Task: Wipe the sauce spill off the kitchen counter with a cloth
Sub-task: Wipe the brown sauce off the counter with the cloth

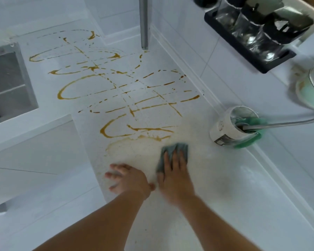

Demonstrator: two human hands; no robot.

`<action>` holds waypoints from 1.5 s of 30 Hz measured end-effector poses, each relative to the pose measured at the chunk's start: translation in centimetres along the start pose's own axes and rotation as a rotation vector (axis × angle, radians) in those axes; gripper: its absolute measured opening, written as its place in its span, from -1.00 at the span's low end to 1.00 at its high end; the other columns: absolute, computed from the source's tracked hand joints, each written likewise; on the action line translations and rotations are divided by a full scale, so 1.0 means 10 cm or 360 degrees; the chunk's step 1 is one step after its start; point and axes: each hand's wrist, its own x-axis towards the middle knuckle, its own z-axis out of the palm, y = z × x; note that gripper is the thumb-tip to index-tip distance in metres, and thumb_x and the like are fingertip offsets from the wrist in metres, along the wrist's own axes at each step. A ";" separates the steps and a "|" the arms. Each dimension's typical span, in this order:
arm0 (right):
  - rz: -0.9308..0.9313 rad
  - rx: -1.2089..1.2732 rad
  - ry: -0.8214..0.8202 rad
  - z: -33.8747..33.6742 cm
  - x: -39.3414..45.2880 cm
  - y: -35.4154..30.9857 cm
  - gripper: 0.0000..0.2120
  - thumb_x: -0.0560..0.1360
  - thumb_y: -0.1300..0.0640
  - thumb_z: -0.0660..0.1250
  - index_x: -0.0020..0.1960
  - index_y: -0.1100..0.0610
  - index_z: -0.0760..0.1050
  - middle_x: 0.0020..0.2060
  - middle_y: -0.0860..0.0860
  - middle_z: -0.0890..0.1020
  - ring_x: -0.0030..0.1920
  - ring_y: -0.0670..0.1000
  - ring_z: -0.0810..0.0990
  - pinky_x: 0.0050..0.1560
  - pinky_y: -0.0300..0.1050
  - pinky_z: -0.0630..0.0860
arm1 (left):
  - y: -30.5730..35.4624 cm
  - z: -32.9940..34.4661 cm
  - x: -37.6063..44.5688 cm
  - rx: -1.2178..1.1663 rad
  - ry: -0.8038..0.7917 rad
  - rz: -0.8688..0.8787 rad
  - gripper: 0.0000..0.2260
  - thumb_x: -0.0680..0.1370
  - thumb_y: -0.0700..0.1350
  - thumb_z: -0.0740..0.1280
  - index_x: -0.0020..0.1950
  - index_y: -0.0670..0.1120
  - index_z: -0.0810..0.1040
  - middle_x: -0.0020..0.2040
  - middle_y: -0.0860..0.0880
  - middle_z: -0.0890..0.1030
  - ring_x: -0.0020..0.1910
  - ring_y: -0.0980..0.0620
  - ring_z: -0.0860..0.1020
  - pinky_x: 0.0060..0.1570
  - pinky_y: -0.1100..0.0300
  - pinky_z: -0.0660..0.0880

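While my right hand presses the grey-blue cloth flat against the white counter with fingers straight and spread, my left hand rests just beside it near the counter's front edge, fingers loose and holding nothing. Brown sauce loops and crosses over the counter beyond the cloth, reaching back to a metal pole; nearest the cloth it is a pale smear. To the right, by the wall, stands a white cup holding a green-handled tool. Above it a black rack carries glasses. A sink sits at far left.
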 end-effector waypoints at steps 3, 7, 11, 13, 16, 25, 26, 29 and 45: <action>-0.0164 -0.0084 -0.0112 -0.08 -0.11 0.25 -0.31 0.63 -0.15 -0.27 0.68 0.07 -0.33 0.67 0.18 -0.28 0.62 0.17 -0.46 0.60 0.07 -0.41 | -0.02 0.03 -0.01 -0.0023 0.0045 0.0014 0.34 0.36 0.43 0.45 0.55 -0.41 -0.33 0.54 -0.47 -0.35 0.53 -0.59 -0.17 0.43 -0.39 0.29; 0.0225 -0.0234 -0.0070 -0.70 0.62 0.83 -0.43 0.73 0.04 -0.21 0.70 0.22 -0.07 0.68 0.25 -0.12 0.66 0.31 -0.20 0.63 0.24 -0.28 | 0.00 0.05 0.05 -0.0082 0.0013 -0.0008 0.34 0.36 0.40 0.48 0.49 -0.42 -0.38 0.53 -0.47 -0.38 0.52 -0.61 -0.19 0.43 -0.44 0.25; 0.0142 -0.0186 -0.0002 -0.40 0.39 0.17 -0.38 0.71 -0.06 -0.23 0.71 0.18 -0.06 0.66 0.29 -0.11 0.65 0.37 -0.22 0.58 0.30 -0.42 | -0.01 0.05 0.04 -0.0181 0.0008 -0.0044 0.31 0.38 0.34 0.50 0.53 -0.39 -0.37 0.55 -0.42 -0.39 0.54 -0.56 -0.21 0.44 -0.44 0.19; -0.0053 -0.0073 0.0003 -0.06 -0.07 -0.24 -0.32 0.64 -0.15 -0.33 0.71 0.06 -0.15 0.67 0.19 -0.16 0.64 0.22 -0.37 0.61 0.20 -0.38 | -0.01 0.02 -0.01 -0.0255 0.0040 -0.0060 0.18 0.46 0.24 0.46 0.59 -0.35 -0.32 0.57 -0.39 -0.37 0.56 -0.53 -0.21 0.46 -0.41 0.17; -0.0407 0.0031 -0.0198 -0.14 -0.28 -0.04 -0.42 0.69 -0.14 -0.28 0.70 -0.10 -0.16 0.66 0.01 -0.23 0.59 0.00 -0.46 0.62 -0.04 -0.36 | -0.06 0.00 -0.04 -0.0338 -0.0006 -0.0014 0.00 0.55 0.10 0.38 0.62 -0.27 -0.29 0.60 -0.30 -0.37 0.58 -0.46 -0.25 0.50 -0.34 0.15; 0.0490 0.0077 0.0098 -0.06 0.14 -0.61 -0.40 0.72 -0.09 -0.10 0.72 0.02 -0.10 0.68 0.27 -0.11 0.66 0.31 -0.22 0.63 0.22 -0.23 | -0.69 -0.31 0.18 -0.0795 -0.0334 0.0261 -0.50 0.68 -0.17 0.08 0.65 -0.10 0.19 0.68 -0.11 -0.03 0.65 -0.18 -0.13 0.61 -0.07 -0.11; 0.0389 0.0115 0.0104 0.09 0.01 -0.88 -0.38 0.70 -0.13 -0.15 0.72 -0.03 -0.17 0.68 0.26 -0.15 0.66 0.28 -0.28 0.63 0.23 -0.25 | -0.75 -0.38 0.19 -0.0866 -0.0313 0.0266 -0.56 0.70 -0.18 0.05 0.59 -0.12 0.33 0.65 -0.12 0.15 0.64 -0.19 0.00 0.60 -0.04 -0.08; -0.0075 0.0107 -0.0013 0.39 -0.45 -1.25 -0.38 0.65 -0.19 -0.23 0.67 -0.20 -0.32 0.67 0.06 -0.32 0.63 0.11 -0.45 0.65 0.16 -0.24 | -0.98 -0.58 0.17 -0.1005 -0.0418 0.0314 -0.62 0.72 -0.18 0.10 0.52 -0.25 0.38 0.54 -0.21 0.36 0.54 -0.20 0.30 0.30 0.19 0.31; -0.0380 0.0102 -0.0144 0.31 -0.56 -1.48 -0.40 0.61 -0.44 -0.36 0.62 -0.36 -0.32 0.66 -0.03 -0.35 0.62 0.07 -0.47 0.64 0.13 -0.29 | -1.87 -1.29 1.04 -0.0207 0.0170 0.0691 -0.56 0.63 -0.05 0.28 0.52 0.08 0.38 0.45 -0.08 0.33 0.33 -0.15 0.49 0.32 -0.08 0.49</action>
